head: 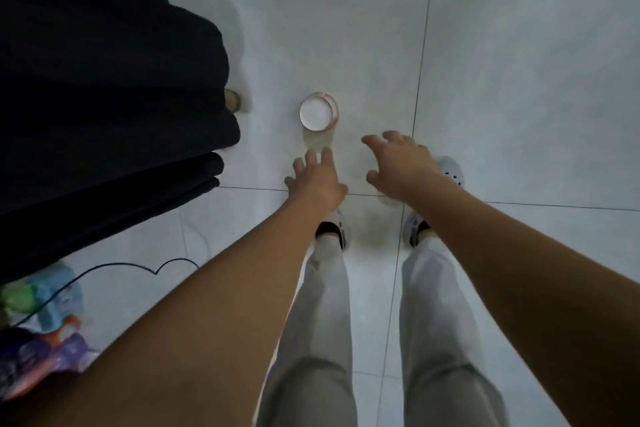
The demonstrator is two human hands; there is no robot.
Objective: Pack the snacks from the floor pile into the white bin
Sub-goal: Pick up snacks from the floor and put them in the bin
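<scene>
A round white-lidded can (318,112) with a pink rim stands upright on the pale tiled floor ahead of my feet. My left hand (316,177) reaches down just below the can, fingers spread, holding nothing. My right hand (398,163) hovers to the can's right, fingers curled apart and empty. Colourful snack packets (45,333) lie in a pile at the lower left, partly hidden by my left arm. The white bin is not in view.
A large black cloth mass (104,97) fills the left side. A thin black cable (114,267) loops over the floor near the packets. My white trousers and white clogs (450,170) stand below my hands. A tan shoe tip (232,100) peeks out beside the black cloth.
</scene>
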